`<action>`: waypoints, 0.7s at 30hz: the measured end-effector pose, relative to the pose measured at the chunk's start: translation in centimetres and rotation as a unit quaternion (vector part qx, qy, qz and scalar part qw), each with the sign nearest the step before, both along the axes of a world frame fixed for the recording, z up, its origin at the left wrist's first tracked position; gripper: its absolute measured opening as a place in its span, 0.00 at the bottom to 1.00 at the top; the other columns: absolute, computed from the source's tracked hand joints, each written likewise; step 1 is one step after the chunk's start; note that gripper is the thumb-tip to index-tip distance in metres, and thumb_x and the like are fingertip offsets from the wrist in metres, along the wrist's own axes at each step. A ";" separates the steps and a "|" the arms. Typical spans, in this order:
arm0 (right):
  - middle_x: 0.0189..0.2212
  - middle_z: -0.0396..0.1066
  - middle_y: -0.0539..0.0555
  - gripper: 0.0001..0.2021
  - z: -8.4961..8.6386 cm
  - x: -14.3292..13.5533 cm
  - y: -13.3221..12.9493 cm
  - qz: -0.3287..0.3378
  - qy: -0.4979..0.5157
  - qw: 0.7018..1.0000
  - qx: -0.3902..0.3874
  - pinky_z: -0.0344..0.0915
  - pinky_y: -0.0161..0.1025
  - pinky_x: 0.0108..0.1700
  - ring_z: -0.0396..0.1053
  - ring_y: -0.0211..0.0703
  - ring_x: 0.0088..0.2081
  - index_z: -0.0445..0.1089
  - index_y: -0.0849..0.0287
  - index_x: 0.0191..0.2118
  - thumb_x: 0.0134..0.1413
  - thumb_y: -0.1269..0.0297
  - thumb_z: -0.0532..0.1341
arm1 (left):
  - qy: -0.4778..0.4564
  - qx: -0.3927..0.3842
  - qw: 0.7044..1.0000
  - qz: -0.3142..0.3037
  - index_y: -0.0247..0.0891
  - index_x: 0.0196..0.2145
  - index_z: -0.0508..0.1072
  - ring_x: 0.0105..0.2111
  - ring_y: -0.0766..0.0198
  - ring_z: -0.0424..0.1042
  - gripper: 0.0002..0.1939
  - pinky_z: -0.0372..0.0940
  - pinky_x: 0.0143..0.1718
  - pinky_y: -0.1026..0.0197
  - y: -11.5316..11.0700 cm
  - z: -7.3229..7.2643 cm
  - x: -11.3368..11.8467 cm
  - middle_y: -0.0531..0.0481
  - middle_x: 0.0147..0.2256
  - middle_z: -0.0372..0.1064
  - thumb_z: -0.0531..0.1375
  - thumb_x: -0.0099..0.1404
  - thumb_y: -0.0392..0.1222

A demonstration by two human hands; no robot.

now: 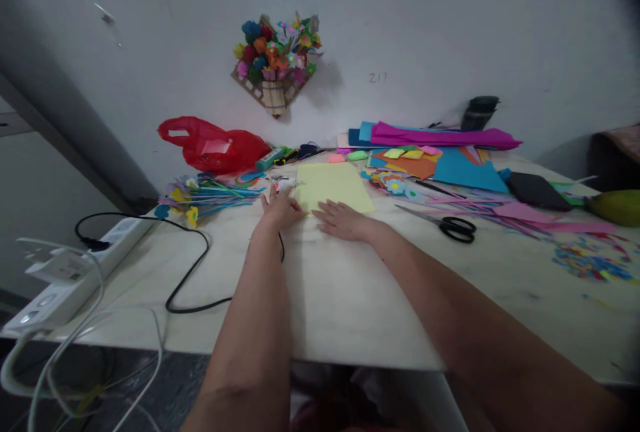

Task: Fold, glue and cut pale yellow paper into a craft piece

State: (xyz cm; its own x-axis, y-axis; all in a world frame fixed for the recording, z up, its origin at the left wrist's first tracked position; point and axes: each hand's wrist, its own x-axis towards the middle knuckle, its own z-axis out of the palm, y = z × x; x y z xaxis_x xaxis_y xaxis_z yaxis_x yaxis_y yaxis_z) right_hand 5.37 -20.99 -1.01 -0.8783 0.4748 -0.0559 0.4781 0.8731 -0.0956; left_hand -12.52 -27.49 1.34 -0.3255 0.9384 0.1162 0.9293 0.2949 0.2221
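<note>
Left hand (281, 209) flat, fingers spread on the near-left corner of yellow paper (334, 186), right hand (343, 220) flat (fingers loosely apart) on its near edge, scissors (447, 224) nearby on table (350, 299).

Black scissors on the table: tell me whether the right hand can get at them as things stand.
Probably yes. The right hand lies flat on the yellow paper, holding nothing, and the black scissors lie to its right with only bare table between.
</note>
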 end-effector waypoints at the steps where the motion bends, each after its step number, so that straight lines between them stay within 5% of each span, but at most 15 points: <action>1: 0.64 0.35 0.53 0.30 0.1 0.0 0.0 0.000 -0.003 1.000 -0.001 0.36 0.47 0.61 0.32 0.48 0.64 0.42 0.54 0.64 0.59 0.48 0.39 | -0.001 -0.002 1.000 0.004 0.45 0.30 0.75 0.62 0.48 0.27 0.09 0.28 0.57 0.39 0.0 0.0 0.0 0.59 0.62 0.44 0.60 0.51 0.49; 12: 0.64 0.35 0.54 0.27 0.9 0.0 -0.8 -0.012 -0.014 1.000 -0.012 0.36 0.49 0.61 0.32 0.51 0.64 0.45 0.53 0.63 0.60 0.51 0.41 | -0.008 -0.035 0.998 0.046 0.47 0.35 0.74 0.62 0.48 0.25 0.14 0.26 0.56 0.36 0.2 0.2 0.4 0.52 0.53 0.62 0.59 0.51 0.51; 21: 0.65 0.29 0.53 0.28 1.1 -0.1 -1.5 -0.012 0.009 1.000 -0.009 0.37 0.52 0.61 0.30 0.51 0.64 0.47 0.54 0.63 0.60 0.51 0.42 | 0.038 -0.050 0.996 0.071 0.48 0.31 0.76 0.62 0.43 0.28 0.15 0.26 0.56 0.35 0.1 0.5 0.7 0.55 0.60 0.51 0.58 0.49 0.56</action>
